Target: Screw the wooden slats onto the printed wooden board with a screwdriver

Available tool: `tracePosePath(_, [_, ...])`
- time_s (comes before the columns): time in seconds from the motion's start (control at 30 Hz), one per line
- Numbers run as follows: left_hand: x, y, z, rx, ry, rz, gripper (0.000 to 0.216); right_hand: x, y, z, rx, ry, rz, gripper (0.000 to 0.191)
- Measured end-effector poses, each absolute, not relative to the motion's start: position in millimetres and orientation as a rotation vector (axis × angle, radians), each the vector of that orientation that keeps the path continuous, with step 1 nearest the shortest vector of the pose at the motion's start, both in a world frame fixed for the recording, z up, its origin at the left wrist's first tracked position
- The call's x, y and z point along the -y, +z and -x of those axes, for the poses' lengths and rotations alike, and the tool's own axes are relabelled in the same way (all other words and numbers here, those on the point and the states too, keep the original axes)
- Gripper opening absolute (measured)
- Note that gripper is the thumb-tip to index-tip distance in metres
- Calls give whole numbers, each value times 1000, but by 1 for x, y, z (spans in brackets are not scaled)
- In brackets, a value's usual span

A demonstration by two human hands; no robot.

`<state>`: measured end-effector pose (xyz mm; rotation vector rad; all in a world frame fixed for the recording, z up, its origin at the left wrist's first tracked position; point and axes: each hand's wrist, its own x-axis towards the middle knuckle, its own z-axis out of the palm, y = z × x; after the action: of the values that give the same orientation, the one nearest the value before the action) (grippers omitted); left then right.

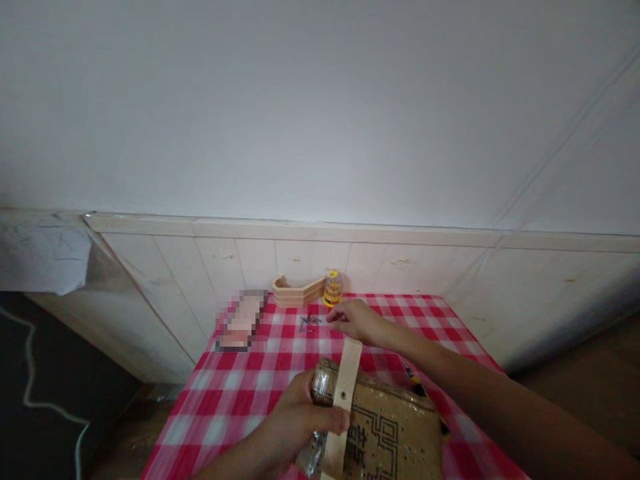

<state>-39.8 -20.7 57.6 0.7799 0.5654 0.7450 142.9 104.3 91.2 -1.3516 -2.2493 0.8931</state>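
My left hand (300,417) is closed on a pale wooden slat (345,393) that lies across a plastic-wrapped brown pack (395,433) with dark printed marks. My right hand (353,320) reaches farther out over the red-and-white checked tablecloth (240,393), its fingers pinched together beside a small heap of dark screws (309,323). Whether it holds a screw is too small to tell.
At the table's far edge lie stacked curved wooden parts (297,292) and a small yellow round container (333,289). A blurred-out flat object (241,320) lies at the far left. A pale panelled wall stands right behind the table. Something yellow and black (414,381) shows under my right forearm.
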Motion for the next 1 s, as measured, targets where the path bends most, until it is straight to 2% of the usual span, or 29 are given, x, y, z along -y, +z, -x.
tracePosePath(0.23, [21, 48, 39, -573, 710, -775, 43, -127, 69, -111, 2462, 793, 1341, 20])
tracePosePath(0.53, [18, 38, 38, -579, 716, -705, 45, -126, 54, -98, 2537, 747, 1377, 12])
tracePosePath(0.77, [17, 36, 38, -583, 715, -719, 44, -122, 46, -93, 2504, 697, 1392, 12])
tracePosePath(1.0, [18, 40, 39, -606, 711, -741, 42, -123, 50, -110, 2304, 819, 1405, 11])
